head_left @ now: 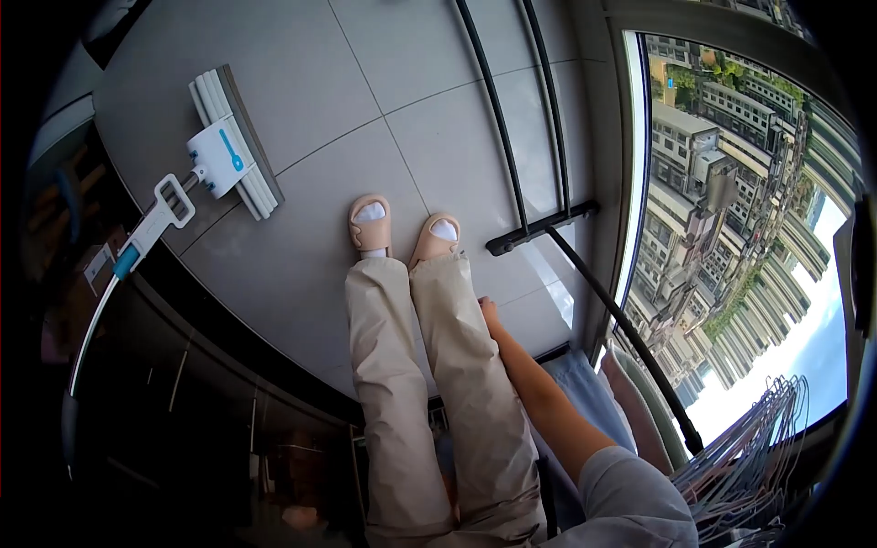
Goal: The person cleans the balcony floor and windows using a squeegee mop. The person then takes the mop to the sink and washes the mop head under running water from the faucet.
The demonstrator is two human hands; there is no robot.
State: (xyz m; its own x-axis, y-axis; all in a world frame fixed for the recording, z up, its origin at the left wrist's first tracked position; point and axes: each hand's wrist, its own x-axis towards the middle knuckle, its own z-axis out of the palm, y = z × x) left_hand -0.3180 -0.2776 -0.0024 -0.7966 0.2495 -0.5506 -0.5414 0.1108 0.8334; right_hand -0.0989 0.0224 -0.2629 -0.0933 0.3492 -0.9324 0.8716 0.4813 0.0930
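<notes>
Beside the right trouser leg [457, 338], we see our right grip [490, 315]; whether its fingers are clamped or apart, we cannot tell. The black rack [544, 228] stands near, beyond it; the mop [217, 160] is well apart, left of our legs.

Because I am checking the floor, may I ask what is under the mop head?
Around the mop head, grey floor tiles are visible. Whatever lies directly beneath it is covered, so I cannot tell.
</notes>
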